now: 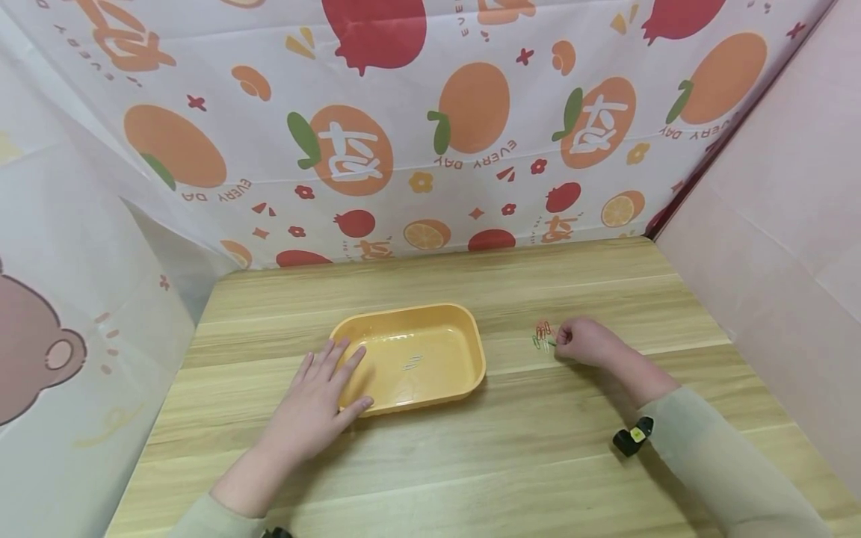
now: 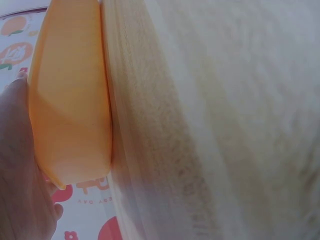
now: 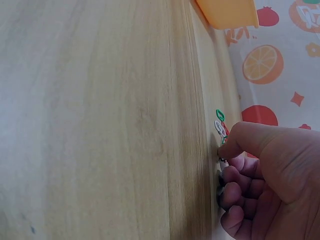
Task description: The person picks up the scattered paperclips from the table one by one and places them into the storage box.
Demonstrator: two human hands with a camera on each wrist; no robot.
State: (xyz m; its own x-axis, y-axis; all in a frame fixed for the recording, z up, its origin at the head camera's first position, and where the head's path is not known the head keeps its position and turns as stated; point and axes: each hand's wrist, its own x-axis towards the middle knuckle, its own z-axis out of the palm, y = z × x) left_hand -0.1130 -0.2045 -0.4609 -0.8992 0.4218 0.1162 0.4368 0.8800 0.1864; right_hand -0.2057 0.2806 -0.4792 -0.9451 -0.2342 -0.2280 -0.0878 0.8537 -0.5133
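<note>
A yellow plastic tray (image 1: 403, 400) rests on the table, several pale paper clips (image 1: 412, 362) lying on its floor. My left hand (image 1: 312, 407) lies with fingers spread across the tray's left rim; in the left wrist view it is beside the tray's outer wall (image 2: 72, 100). Right of the tray is a small heap of red, green and white paper clips (image 1: 542, 333). At the heap's right side my right hand (image 1: 592, 344), fingers curled, pinches a green paper clip (image 1: 551, 343). Thumb and fingertips partly hide that clip in the right wrist view.
The wood-grain table (image 1: 471, 471) runs up to a fruit-print cloth (image 1: 410, 104) at the back. Pale cloth walls stand at the left (image 1: 87, 284) and right (image 1: 780, 202). Each wrist carries a small black camera, the right one (image 1: 632, 437) more visible.
</note>
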